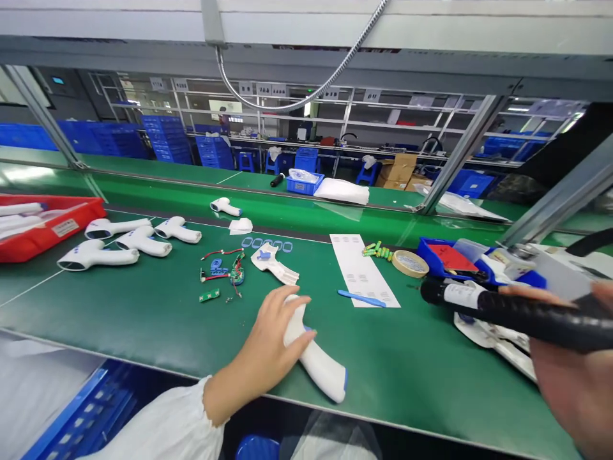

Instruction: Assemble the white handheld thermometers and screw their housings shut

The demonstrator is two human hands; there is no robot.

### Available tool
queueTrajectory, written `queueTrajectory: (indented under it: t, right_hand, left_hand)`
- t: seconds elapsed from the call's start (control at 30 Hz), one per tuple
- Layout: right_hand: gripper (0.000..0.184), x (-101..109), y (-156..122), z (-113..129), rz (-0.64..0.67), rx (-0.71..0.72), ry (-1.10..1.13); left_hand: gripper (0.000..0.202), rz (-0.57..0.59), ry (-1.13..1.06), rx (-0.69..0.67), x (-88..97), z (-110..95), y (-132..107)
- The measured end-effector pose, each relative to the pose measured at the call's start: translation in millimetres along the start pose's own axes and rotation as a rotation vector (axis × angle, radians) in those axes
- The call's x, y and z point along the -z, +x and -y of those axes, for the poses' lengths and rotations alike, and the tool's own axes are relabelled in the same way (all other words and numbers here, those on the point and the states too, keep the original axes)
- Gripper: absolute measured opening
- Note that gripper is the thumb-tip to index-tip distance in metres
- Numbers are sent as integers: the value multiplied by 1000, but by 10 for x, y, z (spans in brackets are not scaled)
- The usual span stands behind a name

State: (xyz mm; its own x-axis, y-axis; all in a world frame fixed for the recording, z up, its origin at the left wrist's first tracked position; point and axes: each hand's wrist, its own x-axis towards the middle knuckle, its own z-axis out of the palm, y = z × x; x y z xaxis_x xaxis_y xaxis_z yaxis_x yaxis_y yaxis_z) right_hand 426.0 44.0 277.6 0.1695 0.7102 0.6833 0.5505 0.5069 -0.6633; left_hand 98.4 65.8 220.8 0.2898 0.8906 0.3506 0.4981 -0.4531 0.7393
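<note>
Left hand [272,333] — loosely curled round white casing [324,370]

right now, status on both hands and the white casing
Left hand gripping white casing, blue-trimmed end uncovered. Right hand holding black tool, tip leftward. White shell parts partly hidden behind tool.

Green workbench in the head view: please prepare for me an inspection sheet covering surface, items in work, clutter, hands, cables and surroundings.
Surface: green bench top, with white lines at left.
Items in work: white housing on the bench; black tool held above it, at right.
Clutter: circuit boards, open shell half, green cells, tape roll, printed sheet.
Hands: left hand wraps over the housing; right hand grips the tool, blurred.
Cables: metal-sheathed cable loops overhead; red wires lie near the boards.
Surroundings: red bin at left; blue crates and shelving behind.
</note>
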Motion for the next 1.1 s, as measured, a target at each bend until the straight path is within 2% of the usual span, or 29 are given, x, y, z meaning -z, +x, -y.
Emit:
queueTrajectory:
  t: [0.03,0.07,0.1,0.13,0.2,0.3,0.43,0.63,0.77,0.93,1.1]
  right_hand:
    - [35,-118,31,175,-123,10,112]
    - [31,-246,66,347,-247,-112,396]
    - [33,-375,102,505,-304,-205,606]
    - [38,-498,134,641,-350,-251,747]
    - [48,-707,167,835,-309,-279,861]
    - [56,-916,130,948,-168,-256,830]
    - [64,-1066,35,927,-7,-270,857]
    - [67,-1171,-12,875,32,-357,872]
    - [63,-1212,-34,831,54,-340,916]
    - [62,-1258,-58,785,149,-328,954]
    - [65,-1274,-97,785,264,-324,966]
  left_hand:
    - [39,70,106,-92,-17,-56,-46]
    - [39,149,188,-160,-39,-107,-88]
    - [40,221,238,-197,-64,-146,-124]
    - [43,277,274,-214,-91,-172,-152]
    - [47,336,327,-229,-146,-185,-184]
    - [49,353,370,-252,-210,-146,-193]
    - [47,328,384,-277,-244,-103,-189]
    - [47,329,367,-286,-241,-88,-193]
    - [47,308,355,-291,-253,-79,-205]
    - [46,285,327,-267,-277,-81,-216]
    - [46,329,355,-261,-264,-90,-202]
